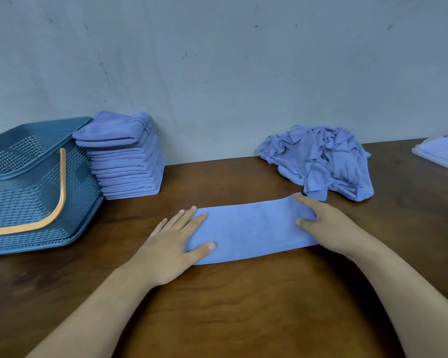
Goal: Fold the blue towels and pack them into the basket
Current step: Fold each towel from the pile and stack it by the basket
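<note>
Long blue folded cloth towel strip point(248, 228) is lying flat on the brown wooden desk point(217, 306). The left hand point(171, 251) is pressing one end, fingers point(194, 223) spread. The right hand point(329, 226) is covering the other end, pinching or not, can't tell. My guess: the cloth is going to slide on slick wood, leaving the next fold crooked.

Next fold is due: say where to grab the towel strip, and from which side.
Pinch the short right end of the towel strip, coming from the right: it is a long flat band, and the left hand pins its left end.

Left hand point(166, 250) and right hand point(330, 227) rest on towel point(248, 228).
</note>
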`<state>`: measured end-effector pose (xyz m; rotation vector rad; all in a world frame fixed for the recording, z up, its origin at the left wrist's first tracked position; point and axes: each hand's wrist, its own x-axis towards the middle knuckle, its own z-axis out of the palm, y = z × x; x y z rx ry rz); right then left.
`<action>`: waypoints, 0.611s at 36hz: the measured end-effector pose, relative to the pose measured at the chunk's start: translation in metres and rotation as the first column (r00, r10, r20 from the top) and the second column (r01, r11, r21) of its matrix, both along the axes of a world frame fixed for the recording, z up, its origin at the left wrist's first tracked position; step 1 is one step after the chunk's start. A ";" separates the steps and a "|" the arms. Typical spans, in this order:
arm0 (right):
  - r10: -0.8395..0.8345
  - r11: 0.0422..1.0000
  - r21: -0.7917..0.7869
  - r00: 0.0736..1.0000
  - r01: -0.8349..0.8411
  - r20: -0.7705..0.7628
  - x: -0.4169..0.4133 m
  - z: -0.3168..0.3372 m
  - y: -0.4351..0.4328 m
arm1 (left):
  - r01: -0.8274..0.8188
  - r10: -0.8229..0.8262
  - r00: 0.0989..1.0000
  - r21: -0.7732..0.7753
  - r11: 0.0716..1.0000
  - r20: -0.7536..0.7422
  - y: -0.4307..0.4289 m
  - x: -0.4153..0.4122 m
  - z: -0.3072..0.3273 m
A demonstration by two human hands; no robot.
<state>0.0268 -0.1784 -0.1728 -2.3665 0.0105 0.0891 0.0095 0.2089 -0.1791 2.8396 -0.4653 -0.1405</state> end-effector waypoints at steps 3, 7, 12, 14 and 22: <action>-0.031 0.988 0.149 0.999 0.028 0.016 -0.002 0.002 0.000 | -0.025 0.024 1.000 -0.026 0.999 -0.003 0.003 0.000 -0.001; -0.060 0.951 0.304 0.998 0.059 -0.005 -0.003 0.006 0.002 | -0.051 0.050 0.998 -0.055 0.997 -0.024 0.002 0.003 -0.002; -0.069 0.950 0.303 0.997 0.079 -0.042 0.002 0.010 0.007 | -0.044 0.042 0.999 -0.086 0.995 -0.027 0.004 0.003 -0.003; -0.063 0.964 0.256 0.997 0.075 -0.053 0.001 0.014 0.010 | -0.042 0.039 0.999 -0.097 0.994 -0.030 0.004 0.003 -0.001; 0.009 0.986 0.168 0.999 -0.018 0.049 -0.002 0.067 0.045 | -0.069 0.058 0.997 -0.257 0.964 -0.051 0.009 0.007 0.000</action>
